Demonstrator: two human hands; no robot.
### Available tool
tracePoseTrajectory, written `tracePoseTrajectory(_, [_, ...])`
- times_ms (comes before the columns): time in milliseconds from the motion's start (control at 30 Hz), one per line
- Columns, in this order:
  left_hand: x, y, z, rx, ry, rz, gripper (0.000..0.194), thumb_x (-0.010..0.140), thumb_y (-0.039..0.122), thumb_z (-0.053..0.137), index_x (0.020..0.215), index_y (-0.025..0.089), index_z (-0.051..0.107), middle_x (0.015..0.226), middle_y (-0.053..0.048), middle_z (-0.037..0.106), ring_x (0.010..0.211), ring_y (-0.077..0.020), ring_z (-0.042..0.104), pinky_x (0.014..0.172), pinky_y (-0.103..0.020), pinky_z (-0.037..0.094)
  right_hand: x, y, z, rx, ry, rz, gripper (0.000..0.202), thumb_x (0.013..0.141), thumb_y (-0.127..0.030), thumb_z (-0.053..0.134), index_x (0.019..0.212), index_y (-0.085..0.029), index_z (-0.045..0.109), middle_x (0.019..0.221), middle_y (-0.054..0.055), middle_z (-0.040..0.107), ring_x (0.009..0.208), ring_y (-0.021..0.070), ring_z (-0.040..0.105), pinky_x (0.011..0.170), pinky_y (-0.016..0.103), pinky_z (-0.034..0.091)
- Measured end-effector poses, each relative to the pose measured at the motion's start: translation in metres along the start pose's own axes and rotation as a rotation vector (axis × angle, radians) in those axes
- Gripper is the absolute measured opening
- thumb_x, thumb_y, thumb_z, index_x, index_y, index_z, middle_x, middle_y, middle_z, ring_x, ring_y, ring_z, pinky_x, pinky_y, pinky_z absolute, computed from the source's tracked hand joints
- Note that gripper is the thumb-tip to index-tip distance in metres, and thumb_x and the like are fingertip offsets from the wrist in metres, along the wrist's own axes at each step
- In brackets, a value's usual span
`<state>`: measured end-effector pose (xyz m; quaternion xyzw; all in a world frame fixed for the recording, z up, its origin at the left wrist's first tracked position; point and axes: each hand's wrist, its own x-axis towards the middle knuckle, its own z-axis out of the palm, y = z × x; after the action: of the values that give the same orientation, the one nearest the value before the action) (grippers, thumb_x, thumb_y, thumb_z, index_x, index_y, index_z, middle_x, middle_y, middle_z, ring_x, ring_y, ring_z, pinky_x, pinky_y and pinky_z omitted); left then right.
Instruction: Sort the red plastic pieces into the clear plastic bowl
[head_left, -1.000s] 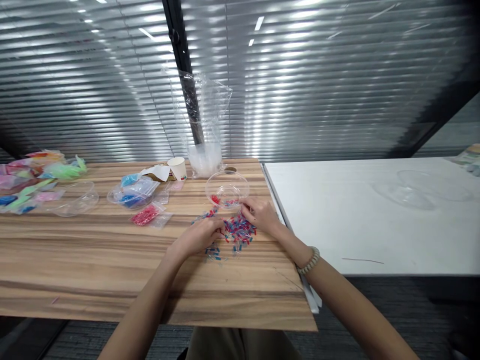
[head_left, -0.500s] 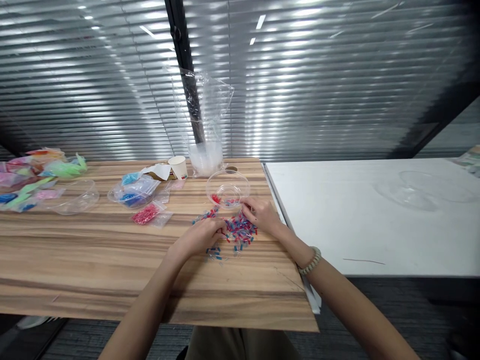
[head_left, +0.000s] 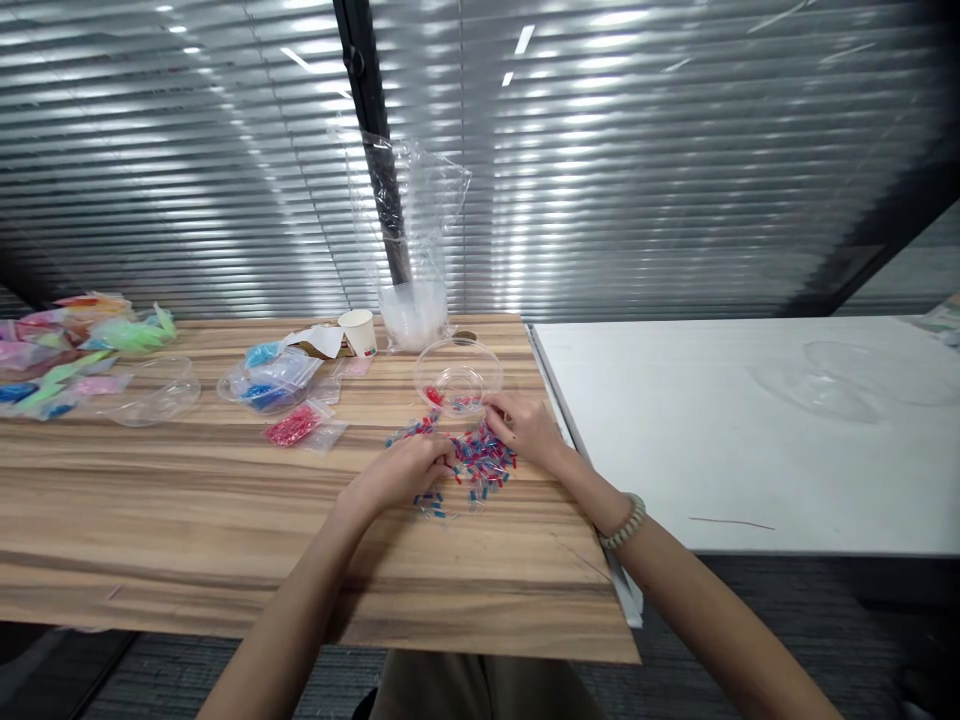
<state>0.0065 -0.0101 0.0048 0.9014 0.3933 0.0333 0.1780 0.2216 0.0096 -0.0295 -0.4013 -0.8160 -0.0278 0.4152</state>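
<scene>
A loose pile of small red, blue and clear tube-like pieces (head_left: 484, 455) lies on the wooden table between my hands. My left hand (head_left: 416, 465) rests at the pile's left side, its fingers pinched together; whatever is between the tips is too small to make out. On the right, my right hand (head_left: 525, 425) has its thumb and fingertips closed near the front rim of a clear plastic bowl (head_left: 459, 375). What those fingertips hold, if anything, cannot be made out. Inside the bowl are a few red pieces (head_left: 434, 396) and some mixed ones.
Left of the bowl are a bag of red pieces (head_left: 292, 426), a clear bowl with blue bags (head_left: 270, 380) and a paper cup (head_left: 358, 332). A plastic bag of stacked clear cups (head_left: 414, 312) stands behind. Clear lids (head_left: 817, 385) lie on the white table (head_left: 660, 450).
The view has shifted very slightly. Both hands stay in nearly the same places over the pile, fingers still closed.
</scene>
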Motion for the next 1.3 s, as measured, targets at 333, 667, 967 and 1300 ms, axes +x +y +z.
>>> tracePoseTrajectory(333, [0.0003, 0.0034, -0.0018, 0.018, -0.008, -0.02, 0.014, 0.08, 0.014, 0.043, 0.077, 0.018, 0.055, 0.076, -0.003, 0.062, 0.072, -0.016, 0.056, 0.065, -0.024, 0.038, -0.0004, 0.0011, 0.0004, -0.013, -0.007, 0.014, 0.02, 0.085, -0.015, 0.045, 0.096, -0.016, 0.061, 0.084, 0.006, 0.068, 0.075, 0.0171, 0.063, 0.064, 0.026, 0.047])
tracePoseTrajectory(667, [-0.0004, 0.0003, 0.0008, 0.008, 0.02, 0.026, 0.012, 0.081, 0.013, 0.044, 0.078, 0.018, 0.054, 0.076, -0.001, 0.062, 0.07, -0.0148, 0.055, 0.062, -0.023, 0.036, -0.001, 0.0026, 0.002, 0.002, -0.02, 0.017, 0.021, 0.085, -0.015, 0.044, 0.097, -0.016, 0.061, 0.088, 0.006, 0.069, 0.077, 0.0179, 0.063, 0.065, 0.027, 0.047])
tracePoseTrajectory(967, [-0.0017, 0.0063, -0.0042, 0.027, 0.009, 0.01, 0.012, 0.08, 0.011, 0.045, 0.076, 0.017, 0.054, 0.075, -0.002, 0.061, 0.069, -0.0143, 0.055, 0.061, -0.022, 0.036, -0.001, 0.0029, 0.0027, 0.016, -0.018, 0.008, 0.021, 0.083, -0.013, 0.047, 0.098, -0.016, 0.061, 0.092, 0.006, 0.069, 0.079, 0.0177, 0.063, 0.067, 0.027, 0.047])
tracePoseTrajectory(1300, [-0.0012, 0.0079, -0.0048, 0.031, -0.008, -0.003, 0.01, 0.08, 0.013, 0.045, 0.076, 0.017, 0.053, 0.076, -0.002, 0.061, 0.07, -0.0148, 0.055, 0.062, -0.023, 0.037, -0.0012, 0.0026, 0.0023, 0.003, -0.007, -0.002, 0.021, 0.083, -0.014, 0.047, 0.099, -0.016, 0.061, 0.09, 0.006, 0.069, 0.079, 0.0178, 0.064, 0.066, 0.027, 0.047])
